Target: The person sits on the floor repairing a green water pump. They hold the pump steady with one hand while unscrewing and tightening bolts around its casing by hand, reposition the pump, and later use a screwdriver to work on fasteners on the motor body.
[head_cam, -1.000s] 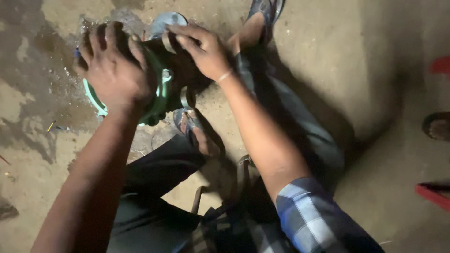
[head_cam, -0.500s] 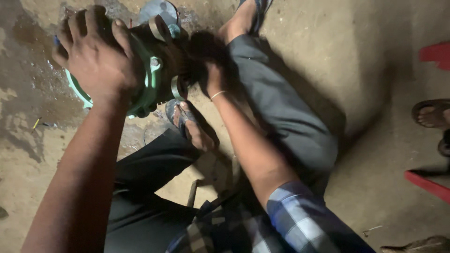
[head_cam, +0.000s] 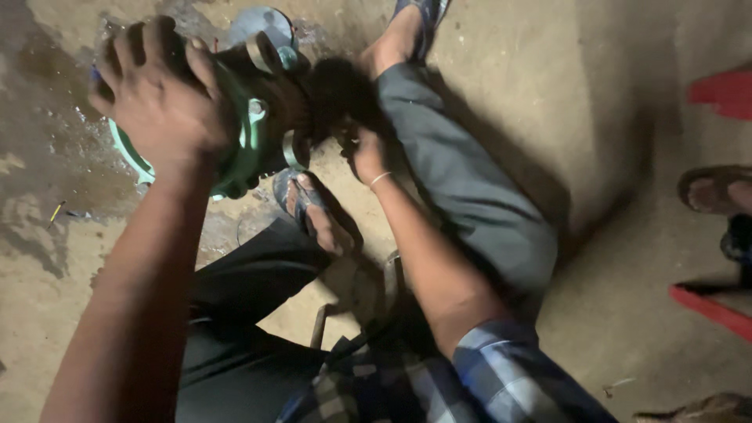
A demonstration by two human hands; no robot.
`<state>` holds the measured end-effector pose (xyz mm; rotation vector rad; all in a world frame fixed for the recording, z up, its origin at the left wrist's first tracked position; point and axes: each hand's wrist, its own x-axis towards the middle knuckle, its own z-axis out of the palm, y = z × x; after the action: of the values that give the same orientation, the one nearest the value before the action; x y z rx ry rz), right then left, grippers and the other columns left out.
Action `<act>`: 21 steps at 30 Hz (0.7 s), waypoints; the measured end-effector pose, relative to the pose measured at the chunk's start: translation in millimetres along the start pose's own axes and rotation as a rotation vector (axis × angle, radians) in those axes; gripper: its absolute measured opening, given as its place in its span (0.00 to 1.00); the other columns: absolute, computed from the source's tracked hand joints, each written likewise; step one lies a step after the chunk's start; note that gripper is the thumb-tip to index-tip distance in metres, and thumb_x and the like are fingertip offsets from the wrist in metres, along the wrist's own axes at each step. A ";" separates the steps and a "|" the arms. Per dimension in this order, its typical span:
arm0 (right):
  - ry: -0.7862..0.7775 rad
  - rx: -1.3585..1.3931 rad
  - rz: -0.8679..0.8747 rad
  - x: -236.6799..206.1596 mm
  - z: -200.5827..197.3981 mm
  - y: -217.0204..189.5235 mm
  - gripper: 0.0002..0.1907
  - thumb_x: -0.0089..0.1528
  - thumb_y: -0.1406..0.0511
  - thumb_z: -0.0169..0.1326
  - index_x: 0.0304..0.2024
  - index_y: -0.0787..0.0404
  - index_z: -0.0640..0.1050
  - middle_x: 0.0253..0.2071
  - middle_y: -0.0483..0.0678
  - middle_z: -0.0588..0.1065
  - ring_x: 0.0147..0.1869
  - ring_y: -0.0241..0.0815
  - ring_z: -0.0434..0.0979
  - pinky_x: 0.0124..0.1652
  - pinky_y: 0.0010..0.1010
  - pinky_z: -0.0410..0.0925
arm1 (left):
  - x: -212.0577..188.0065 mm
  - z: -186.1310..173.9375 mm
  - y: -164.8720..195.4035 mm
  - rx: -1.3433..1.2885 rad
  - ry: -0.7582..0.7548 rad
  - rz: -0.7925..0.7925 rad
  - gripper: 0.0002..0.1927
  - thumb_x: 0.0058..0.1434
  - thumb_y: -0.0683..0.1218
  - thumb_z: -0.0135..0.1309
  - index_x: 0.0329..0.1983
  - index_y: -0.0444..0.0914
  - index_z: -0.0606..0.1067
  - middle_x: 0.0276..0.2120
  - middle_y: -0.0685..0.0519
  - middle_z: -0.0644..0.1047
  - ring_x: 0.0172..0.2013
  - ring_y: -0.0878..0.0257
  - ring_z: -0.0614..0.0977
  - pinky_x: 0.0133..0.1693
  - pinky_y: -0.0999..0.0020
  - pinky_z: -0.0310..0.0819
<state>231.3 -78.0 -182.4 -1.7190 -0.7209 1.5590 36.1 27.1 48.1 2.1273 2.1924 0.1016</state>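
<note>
Two bare hands work a green pump-like casting (head_cam: 251,133) standing on the stained concrete floor (head_cam: 595,141) between the seated person's feet. Left hand (head_cam: 160,98) spreads wide over its top, fingers curled down the far rim, gripping it. Right hand (head_cam: 360,149) sits in shadow at the casting's right side; its grip cannot be told. Sandalled foot (head_cam: 309,207) lies just beside the casting's near edge; open floor remains to the left. Its long axis cannot be judged.
</note>
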 end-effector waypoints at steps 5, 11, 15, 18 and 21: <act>-0.091 0.376 0.228 -10.2 15.5 -39.5 0.13 0.59 0.67 0.60 0.47 0.56 0.76 0.27 0.47 0.77 0.21 0.36 0.72 0.19 0.26 0.62 | -2.8 0.6 0.4 -0.115 -0.033 -0.063 0.27 0.73 0.57 0.43 0.69 0.38 0.69 0.64 0.38 0.69 0.68 0.40 0.63 0.65 0.39 0.48; -0.009 0.220 0.213 -5.7 32.0 -51.3 0.13 0.63 0.61 0.66 0.46 0.61 0.82 0.29 0.45 0.78 0.24 0.31 0.71 0.23 0.25 0.61 | 0.1 2.9 1.8 -0.021 0.014 -0.012 0.27 0.74 0.56 0.43 0.70 0.36 0.69 0.64 0.35 0.68 0.66 0.37 0.63 0.63 0.38 0.48; -0.095 0.374 0.193 -3.3 31.8 -18.8 0.13 0.60 0.64 0.58 0.48 0.51 0.80 0.29 0.43 0.78 0.22 0.33 0.70 0.21 0.26 0.61 | -1.3 1.4 2.1 -0.144 -0.003 -0.058 0.26 0.72 0.56 0.43 0.68 0.39 0.69 0.61 0.37 0.69 0.65 0.39 0.63 0.63 0.38 0.48; -0.261 0.454 0.440 -12.4 24.1 4.8 0.13 0.63 0.60 0.51 0.50 0.48 0.78 0.28 0.45 0.77 0.22 0.36 0.70 0.20 0.28 0.61 | -1.9 0.3 1.6 -0.105 -0.029 -0.047 0.26 0.74 0.58 0.43 0.68 0.39 0.70 0.64 0.39 0.69 0.68 0.41 0.64 0.65 0.40 0.49; -0.191 -0.074 0.308 -18.0 10.6 15.8 0.14 0.66 0.59 0.58 0.51 0.56 0.81 0.33 0.48 0.80 0.27 0.34 0.72 0.28 0.28 0.66 | -1.2 1.7 1.3 -0.099 -0.051 -0.082 0.26 0.73 0.58 0.43 0.67 0.39 0.70 0.64 0.39 0.69 0.67 0.41 0.64 0.65 0.39 0.49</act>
<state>217.8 -100.3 -184.5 -1.8177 -0.6348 1.9490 37.6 25.8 46.6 1.9640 2.1943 0.1449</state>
